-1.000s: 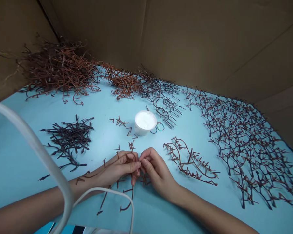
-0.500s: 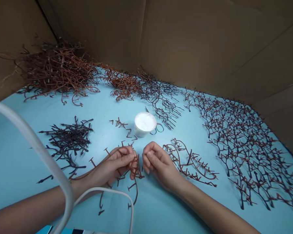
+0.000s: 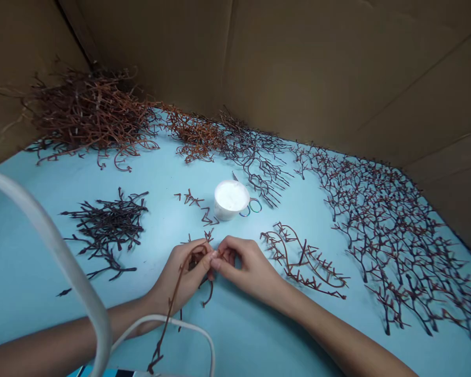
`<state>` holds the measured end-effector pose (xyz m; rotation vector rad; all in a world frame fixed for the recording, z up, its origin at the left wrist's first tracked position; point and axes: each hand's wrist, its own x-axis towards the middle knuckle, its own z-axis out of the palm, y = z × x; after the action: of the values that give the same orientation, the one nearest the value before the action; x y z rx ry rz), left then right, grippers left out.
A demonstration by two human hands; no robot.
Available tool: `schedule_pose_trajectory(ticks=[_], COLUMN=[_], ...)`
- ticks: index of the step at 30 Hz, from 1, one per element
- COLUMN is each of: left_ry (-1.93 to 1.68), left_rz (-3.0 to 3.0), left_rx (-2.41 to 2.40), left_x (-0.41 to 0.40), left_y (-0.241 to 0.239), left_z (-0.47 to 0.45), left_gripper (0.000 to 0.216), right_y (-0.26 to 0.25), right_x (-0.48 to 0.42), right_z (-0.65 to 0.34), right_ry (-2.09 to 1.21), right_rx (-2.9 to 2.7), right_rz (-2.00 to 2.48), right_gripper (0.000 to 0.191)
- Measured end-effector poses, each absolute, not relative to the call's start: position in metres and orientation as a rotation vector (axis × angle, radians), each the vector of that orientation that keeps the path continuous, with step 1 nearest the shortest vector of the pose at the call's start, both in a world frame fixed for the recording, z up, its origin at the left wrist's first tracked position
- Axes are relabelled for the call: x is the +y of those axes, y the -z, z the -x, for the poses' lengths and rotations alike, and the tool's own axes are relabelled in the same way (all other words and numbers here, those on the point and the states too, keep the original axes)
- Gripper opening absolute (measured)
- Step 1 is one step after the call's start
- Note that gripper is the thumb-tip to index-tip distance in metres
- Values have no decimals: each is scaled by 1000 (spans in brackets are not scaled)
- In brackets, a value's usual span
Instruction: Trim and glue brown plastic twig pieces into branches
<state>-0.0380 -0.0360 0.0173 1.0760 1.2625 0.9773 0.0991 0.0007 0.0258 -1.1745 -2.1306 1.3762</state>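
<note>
My left hand (image 3: 184, 275) is closed around a thin brown plastic twig (image 3: 171, 306) whose stem trails down past my wrist toward the lower edge. My right hand (image 3: 241, 264) meets it fingertip to fingertip, pinching the upper end of the same twig. Both hands rest low over the light blue table (image 3: 259, 335). A white cup of glue (image 3: 231, 199) stands just beyond them, with small scissors (image 3: 251, 206) lying beside it.
Heaps of brown twigs (image 3: 90, 112) fill the back left corner, a dark pile (image 3: 110, 225) lies at left, assembled branches (image 3: 302, 259) sit right of my hands, and a wide spread (image 3: 392, 230) covers the right. Cardboard walls (image 3: 298, 68) enclose the table. A white cable (image 3: 63, 262) crosses the lower left.
My hands drew apart half a second ago and have come back together at the twig's tip. The twig's long stem now hangs lower, past my left wrist.
</note>
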Motion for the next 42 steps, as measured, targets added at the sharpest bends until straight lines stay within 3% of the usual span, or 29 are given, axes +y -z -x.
schedule_pose_trajectory(ticks=[6, 14, 20, 25, 30, 36, 42], left_ry=[-1005, -1012, -1002, -985, -946, -1020, -1120], left_rz=[-957, -598, -668, -814, -886, -905, -909], left_rx=[991, 733, 1034, 1232, 1272, 1317, 1274], left_x=[-41, -49, -41, -36, -30, -29, -30], left_y=[-17, -39, -33, -16, -11, -17, -17], left_z=[37, 39, 40, 42, 43, 42, 39], left_gripper=[28, 28, 25, 18, 19, 18, 18], right_y=[-35, -35, -15, -11, -12, -20, -17], right_x=[0, -2, 10, 14, 11, 2, -2], right_z=[-100, -108, -103, -102, -103, -108, -103], right_ry=[-1797, -2163, -1927, -1573, -1431, -897, -966], right_rx=[-2092, -1597, -1415, -1599, -1875, -2083, -2380], right_rz=[832, 578, 972, 1253, 1066, 1051, 1121], right_gripper=[41, 40, 23, 10, 29, 26, 16])
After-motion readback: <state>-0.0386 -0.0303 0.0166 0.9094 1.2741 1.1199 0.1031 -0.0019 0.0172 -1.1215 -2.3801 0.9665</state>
